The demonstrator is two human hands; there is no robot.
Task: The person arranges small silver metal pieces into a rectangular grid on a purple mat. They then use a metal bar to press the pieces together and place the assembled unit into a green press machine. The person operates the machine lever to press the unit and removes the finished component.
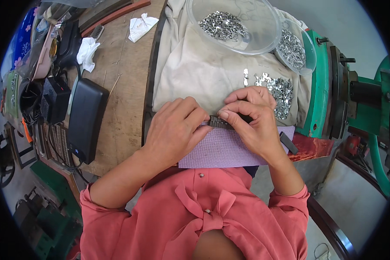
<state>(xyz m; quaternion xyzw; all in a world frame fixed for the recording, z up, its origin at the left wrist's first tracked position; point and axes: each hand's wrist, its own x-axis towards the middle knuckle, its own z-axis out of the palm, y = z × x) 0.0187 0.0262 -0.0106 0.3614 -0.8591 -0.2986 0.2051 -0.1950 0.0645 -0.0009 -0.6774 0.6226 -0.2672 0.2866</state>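
A dark slotted metal strip (219, 122) lies at the far edge of a purple textured mat (229, 149). My left hand (175, 128) is closed on the strip's left end, thumb and forefinger pressed against it. Over the right part of the strip, my right hand (253, 117) pinches with thumb and forefinger; whatever is between those fingertips is too small to make out. Just beyond the right hand, small shiny metal pieces (282, 97) lie spread on a beige cloth (195, 65). A small dark block (288, 143) rests at the mat's right edge.
Two clear plastic tubs, a large one (264, 43) and a smaller one (310, 58), hold many small metal parts at the back. Green machinery (320, 86) borders the right. On the wooden table (121, 65) at left are a black power bank (88, 119), crumpled tissues (88, 53) and cables.
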